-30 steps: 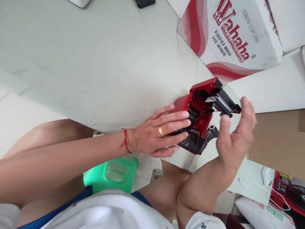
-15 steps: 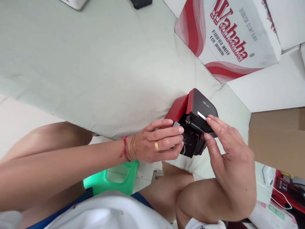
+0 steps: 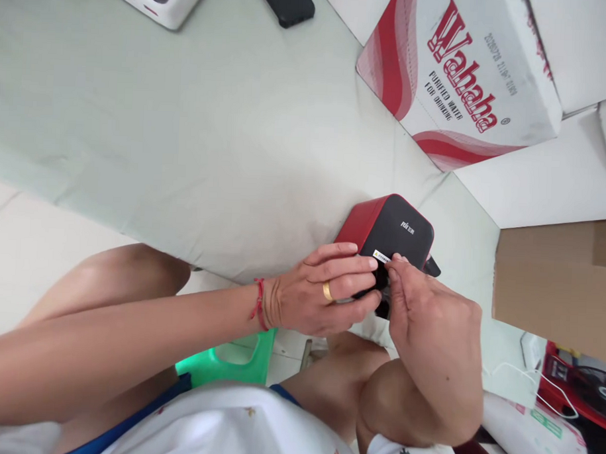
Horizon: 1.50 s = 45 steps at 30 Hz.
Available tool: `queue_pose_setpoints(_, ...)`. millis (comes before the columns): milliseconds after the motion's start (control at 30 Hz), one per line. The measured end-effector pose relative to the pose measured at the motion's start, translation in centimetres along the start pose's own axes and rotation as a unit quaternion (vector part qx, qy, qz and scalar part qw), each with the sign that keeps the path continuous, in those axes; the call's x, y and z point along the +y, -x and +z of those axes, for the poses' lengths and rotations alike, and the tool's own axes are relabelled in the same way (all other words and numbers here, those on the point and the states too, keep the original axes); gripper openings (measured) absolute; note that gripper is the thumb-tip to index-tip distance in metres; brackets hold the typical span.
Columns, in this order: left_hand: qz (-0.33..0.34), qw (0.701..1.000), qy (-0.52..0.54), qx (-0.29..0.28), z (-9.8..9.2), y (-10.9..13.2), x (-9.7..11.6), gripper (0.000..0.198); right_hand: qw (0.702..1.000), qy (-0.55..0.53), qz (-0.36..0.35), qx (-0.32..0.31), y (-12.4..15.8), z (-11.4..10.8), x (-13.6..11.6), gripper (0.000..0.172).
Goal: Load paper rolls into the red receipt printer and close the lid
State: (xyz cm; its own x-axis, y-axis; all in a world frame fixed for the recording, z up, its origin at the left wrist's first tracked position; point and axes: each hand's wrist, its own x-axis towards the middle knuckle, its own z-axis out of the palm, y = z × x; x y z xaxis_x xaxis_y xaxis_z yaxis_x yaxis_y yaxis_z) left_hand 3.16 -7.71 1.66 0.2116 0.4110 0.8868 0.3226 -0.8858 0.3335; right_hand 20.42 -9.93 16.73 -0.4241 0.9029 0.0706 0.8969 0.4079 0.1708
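Note:
A boxy device (image 3: 406, 227) with red sides and a black face stands near the table's edge; it looks like a desktop pencil sharpener. A small white label (image 3: 380, 256) is on its face, and a dark lever-like part (image 3: 432, 266) juts out at its right. My left hand (image 3: 330, 291), wearing a gold ring, grips the device's near side and lower edge with curved fingers. My right hand (image 3: 414, 297) has its thumb and forefinger pinched together at the face, beside the label. Whatever lies between those fingertips is hidden.
A Wahaha water carton (image 3: 452, 86) stands at the back right of the cloth-covered table (image 3: 186, 150), with a brown cardboard box (image 3: 554, 282) nearer. A black phone-like object (image 3: 288, 4) and a white device (image 3: 166, 4) lie far back. A green stool (image 3: 248, 367) is below.
The black front part, tilted away from the red body with dark parts showing, now sits against it. My right hand has moved left and down from the face's edge and closed into a pinch.

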Motion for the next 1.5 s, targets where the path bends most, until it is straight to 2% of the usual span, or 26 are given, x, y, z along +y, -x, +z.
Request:
queue_pose_setpoints(67,-0.022,0.999,0.05,-0.006,-0.4,0.1,-0.7,0.022,1.0,0.003,0.019,0.002,-0.1,0.1,-0.1,0.043)
queue_pose_setpoints(167,-0.14,0.978,0.152,-0.019,-0.9,0.1,-2.3,0.043,0.998,-0.03,0.057,0.004,0.1,0.1,0.4,0.044)
queue_pose_setpoints(267,-0.296,0.923,0.236,-0.072,-0.9,0.0,-3.9,0.056,0.992,-0.088,0.085,0.01,0.5,-0.1,1.0,0.041)
queue_pose_setpoints(367,-0.352,0.873,0.319,-0.112,-0.5,-0.1,-5.0,0.08,0.985,-0.137,0.107,0.009,0.6,-0.2,1.6,0.037)
queue_pose_setpoints(567,-0.392,0.808,0.411,-0.155,0.0,-0.4,-5.7,0.105,0.957,-0.251,0.143,0.021,0.8,-0.6,2.9,0.026)
queue_pose_setpoints(700,-0.38,0.803,0.424,-0.175,0.1,-0.3,-6.5,0.117,0.945,-0.291,0.144,0.042,2.2,-1.7,3.9,0.019)
queue_pose_setpoints(867,-0.36,0.79,0.453,-0.203,0.5,0.2,-7.3,0.118,0.923,-0.385,0.03,0.011,3.3,-3.2,5.1,0.031)
queue_pose_setpoints(967,-0.359,0.78,0.468,-0.209,0.7,0.3,-7.3,0.116,0.931,-0.362,-0.005,-0.035,3.0,-3.3,5.1,0.028)
queue_pose_setpoints(1067,-0.375,0.769,0.477,-0.201,0.8,0.2,-7.0,0.115,0.946,-0.316,0.069,-0.037,2.2,-1.8,5.0,0.022)
queue_pose_setpoints(1167,-0.412,0.739,0.499,-0.187,0.9,0.2,-6.7,0.112,0.941,-0.272,0.2,0.027,0.6,1.5,5.0,0.027)
queue_pose_setpoints(1200,-0.422,0.727,0.509,-0.184,0.9,0.2,-6.6,0.111,0.941,-0.251,0.224,0.042,-0.1,2.7,5.0,0.029)
queue_pose_setpoints(1300,-0.429,0.707,0.532,-0.182,1.0,0.2,-6.6,0.107,0.96,-0.196,0.198,-0.015,-2.2,5.5,5.1,0.034)
queue_pose_setpoints(1367,-0.419,0.715,0.53,-0.179,1.1,0.2,-6.7,0.106,0.967,-0.182,0.167,-0.062,-3.1,6.5,5.0,0.038)
queue_pose_setpoints(1500,-0.4,0.742,0.509,-0.176,1.2,0.2,-7.0,0.102,0.971,-0.16,0.151,-0.098,-3.7,6.9,4.7,0.04)
